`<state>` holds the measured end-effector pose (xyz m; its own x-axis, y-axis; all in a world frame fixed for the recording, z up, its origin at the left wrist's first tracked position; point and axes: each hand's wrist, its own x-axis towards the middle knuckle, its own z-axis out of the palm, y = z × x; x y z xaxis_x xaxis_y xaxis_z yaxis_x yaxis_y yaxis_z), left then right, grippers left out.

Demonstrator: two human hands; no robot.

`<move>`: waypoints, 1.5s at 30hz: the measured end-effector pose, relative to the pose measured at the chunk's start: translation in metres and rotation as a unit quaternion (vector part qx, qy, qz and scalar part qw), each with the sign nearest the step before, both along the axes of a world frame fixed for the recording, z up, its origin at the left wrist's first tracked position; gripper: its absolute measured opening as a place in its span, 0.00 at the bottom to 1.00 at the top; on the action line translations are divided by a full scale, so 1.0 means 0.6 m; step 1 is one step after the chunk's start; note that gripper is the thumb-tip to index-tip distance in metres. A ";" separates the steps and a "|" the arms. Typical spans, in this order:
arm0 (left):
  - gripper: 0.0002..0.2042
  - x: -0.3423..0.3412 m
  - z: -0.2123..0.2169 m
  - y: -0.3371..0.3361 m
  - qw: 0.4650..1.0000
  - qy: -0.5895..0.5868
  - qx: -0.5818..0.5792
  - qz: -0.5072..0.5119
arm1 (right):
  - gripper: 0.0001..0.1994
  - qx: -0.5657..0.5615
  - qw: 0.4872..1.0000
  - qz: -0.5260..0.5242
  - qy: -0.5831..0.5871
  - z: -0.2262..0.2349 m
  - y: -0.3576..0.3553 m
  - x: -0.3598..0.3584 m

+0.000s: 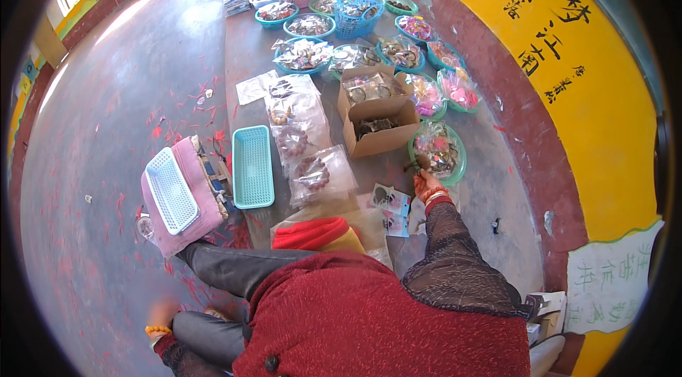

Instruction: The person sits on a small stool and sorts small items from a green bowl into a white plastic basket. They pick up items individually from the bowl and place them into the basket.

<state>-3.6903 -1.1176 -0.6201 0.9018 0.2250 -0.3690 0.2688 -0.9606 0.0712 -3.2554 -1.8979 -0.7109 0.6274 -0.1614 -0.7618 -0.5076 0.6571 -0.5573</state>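
Concrete floor, goods spread out. Right hand [426,181] pinches a small dark trinket [414,164] at the green bowl's [458,164] near rim; left hand [162,314] flat on floor, released. Best lift straight, clear of bags.

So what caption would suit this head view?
Right hand reaches into a green basket of packaged trinkets; left hand rests on the floor.

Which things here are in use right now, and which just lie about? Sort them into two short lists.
In use:
right hand, fingers at the rim
green bowl of packets

Lying about:
cardboard box
turquoise tray
white tray on a pink bag
clear bags of bead bracelets
blue basket
left hand, resting on the floor
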 end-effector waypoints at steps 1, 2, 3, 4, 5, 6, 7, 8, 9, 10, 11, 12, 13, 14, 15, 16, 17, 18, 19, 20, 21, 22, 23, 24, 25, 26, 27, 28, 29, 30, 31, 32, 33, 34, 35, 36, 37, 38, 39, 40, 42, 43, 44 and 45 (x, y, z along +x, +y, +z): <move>0.11 -0.004 -0.003 0.001 1.000 0.002 0.005 -0.008 | 0.08 -0.008 1.000 0.010 -0.020 0.004 -0.007 0.002; 0.11 -0.007 -0.007 0.005 1.000 0.004 0.010 -0.017 | 0.08 -0.016 0.999 0.019 -0.040 0.012 -0.011 0.006; 0.11 -0.010 -0.011 0.010 1.000 0.005 0.015 -0.025 | 0.08 -0.023 0.997 0.029 -0.060 0.025 -0.012 0.013; 0.11 -0.020 -0.017 0.015 0.999 -0.005 0.023 -0.024 | 0.07 -0.066 0.994 0.014 -0.089 0.048 -0.007 0.017; 0.11 -0.032 -0.023 0.020 0.999 -0.014 0.031 -0.023 | 0.07 -0.071 0.991 0.012 -0.112 0.061 -0.014 0.024; 0.11 -0.036 -0.031 0.022 0.999 -0.026 0.035 -0.026 | 0.08 -0.079 0.987 0.006 -0.137 0.076 -0.037 0.028; 0.10 -0.034 -0.032 0.018 0.999 -0.015 0.039 -0.032 | 0.08 -0.089 0.983 -0.001 -0.161 0.087 -0.064 0.032; 0.10 -0.032 -0.028 0.014 0.998 -0.005 0.043 -0.038 | 0.08 -0.095 0.981 -0.012 -0.169 0.095 -0.092 0.037; 0.10 -0.028 -0.023 0.007 0.998 0.005 0.047 -0.043 | 0.09 -0.103 0.978 -0.022 -0.178 0.108 -0.118 0.043; 0.09 -0.010 -0.004 -0.008 0.993 -0.012 -0.073 0.096 | 0.09 -0.108 0.974 -0.034 -0.197 0.118 -0.145 0.038; 0.09 0.011 0.020 -0.029 0.954 -0.026 -0.190 0.232 | 0.10 -0.114 0.969 -0.045 -0.215 0.130 -0.172 0.032; 0.08 0.017 0.041 -0.045 0.881 -0.039 -0.297 0.366 | 0.10 -0.116 0.964 -0.052 -0.232 0.136 -0.190 0.031; 0.08 0.019 0.046 -0.049 0.882 -0.046 -0.292 0.367 | 0.10 -0.125 0.959 -0.076 -0.242 0.141 -0.208 0.029; 0.08 0.019 0.049 -0.052 0.883 -0.052 -0.287 0.367 | 0.09 -0.134 0.953 -0.099 -0.251 0.145 -0.225 0.029; 0.09 0.017 0.050 -0.055 0.884 -0.059 -0.281 0.368 | 0.09 -0.142 0.947 -0.122 -0.261 0.146 -0.232 0.030; 0.08 0.012 0.046 -0.054 0.884 -0.059 -0.283 0.367 | 0.10 -0.174 0.937 -0.157 -0.260 0.145 -0.237 0.031; 0.08 0.005 0.041 -0.049 0.884 -0.059 -0.286 0.365 | 0.11 -0.179 0.937 -0.168 -0.249 0.141 -0.240 0.028; 0.08 0.004 0.041 -0.047 0.884 -0.060 -0.288 0.363 | 0.11 -0.184 0.936 -0.180 -0.238 0.132 -0.244 0.027; 0.08 0.001 0.039 -0.047 0.885 -0.059 -0.287 0.362 | 0.12 -0.189 0.936 -0.191 -0.228 0.122 -0.246 0.027; 0.08 -0.001 0.037 -0.047 0.885 -0.059 -0.287 0.362 | 0.15 -0.189 0.939 -0.194 -0.211 0.106 -0.242 0.026; 0.08 0.002 0.038 -0.046 0.887 -0.058 -0.286 0.359 | 0.15 -0.219 0.958 -0.110 -0.150 0.082 -0.251 0.021; 0.08 -0.002 0.038 -0.051 0.884 -0.063 -0.289 0.362 | 0.15 -0.246 0.965 -0.019 -0.092 0.055 -0.257 0.024; 0.08 0.019 0.044 -0.051 0.887 -0.061 -0.291 0.354 | 0.14 -0.271 0.961 0.058 -0.025 0.034 -0.272 0.006; 0.08 0.024 0.053 -0.053 0.887 -0.064 -0.288 0.355 | 0.15 -0.208 0.978 0.027 0.023 0.007 -0.239 0.007; 0.08 0.025 0.055 -0.051 0.886 -0.065 -0.288 0.357 | 0.17 -0.144 0.987 -0.005 0.071 -0.020 -0.194 0.007; 0.08 0.008 0.050 -0.055 0.880 -0.070 -0.289 0.370 | 0.15 -0.121 0.989 -0.029 0.080 -0.027 -0.151 0.025; 0.08 0.003 0.051 -0.056 0.878 -0.071 -0.289 0.375 | 0.14 -0.096 0.989 -0.061 0.092 -0.030 -0.119 0.028; 0.08 0.006 0.054 -0.058 0.877 -0.070 -0.290 0.376 | 0.13 -0.089 0.988 -0.095 0.088 -0.034 -0.103 0.025; 0.08 0.008 0.056 -0.061 0.877 -0.069 -0.290 0.378 | 0.12 -0.083 0.985 -0.128 0.083 -0.036 -0.088 0.023; 0.08 0.009 0.058 -0.063 0.876 -0.068 -0.291 0.379 | 0.12 -0.094 0.981 -0.159 0.062 -0.040 -0.079 0.014; 0.08 0.003 0.057 -0.063 0.876 -0.068 -0.286 0.382 | 0.13 -0.106 0.975 -0.189 0.040 -0.044 -0.071 0.004; 0.08 -0.008 0.054 -0.062 0.877 -0.067 -0.280 0.385 | 0.14 -0.117 0.969 -0.218 0.019 -0.048 -0.066 -0.003; 0.08 -0.001 0.053 -0.062 0.878 -0.066 -0.278 0.383 | 0.14 -0.138 0.968 -0.205 0.032 -0.049 -0.070 -0.009; 0.09 0.008 0.053 -0.060 0.880 -0.066 -0.279 0.378 | 0.14 -0.159 0.967 -0.192 0.046 -0.053 -0.074 -0.015; 0.09 0.015 0.055 -0.057 0.882 -0.067 -0.280 0.374 | 0.14 -0.179 0.966 -0.177 0.059 -0.056 -0.077 -0.019; 0.09 0.001 0.057 -0.064 0.878 -0.073 -0.279 0.381 | 0.15 -0.199 0.966 -0.149 0.070 -0.061 -0.067 -0.006; 0.09 -0.008 0.056 -0.055 0.882 -0.071 -0.272 0.379 | 0.15 -0.142 0.967 -0.188 0.100 -0.040 -0.044 0.002; 0.09 -0.018 0.049 -0.040 0.885 -0.070 -0.265 0.377 | 0.15 -0.085 0.962 -0.227 0.130 -0.011 -0.019 0.020; 0.09 -0.024 0.044 -0.034 0.887 -0.069 -0.262 0.373 | 0.15 -0.030 0.951 -0.266 0.157 0.013 -0.007 0.030; 0.09 -0.009 0.035 -0.029 0.881 -0.072 -0.288 0.369 | 0.13 0.057 0.969 -0.140 0.196 -0.039 -0.097 0.037; 0.10 -0.002 0.032 -0.040 0.860 -0.083 -0.327 0.382 | 0.13 -0.028 0.982 -0.029 0.185 -0.067 -0.132 0.054; 0.10 0.003 0.035 -0.047 0.864 -0.083 -0.318 0.383 | 0.14 -0.069 0.981 0.027 0.179 -0.070 -0.139 0.057; 0.10 0.010 0.037 -0.055 0.867 -0.083 -0.309 0.383 | 0.12 -0.065 0.990 -0.006 0.123 -0.068 -0.153 0.051; 0.10 0.003 0.052 -0.066 0.869 -0.087 -0.289 0.392 | 0.10 -0.051 0.996 -0.027 0.069 -0.055 -0.136 0.046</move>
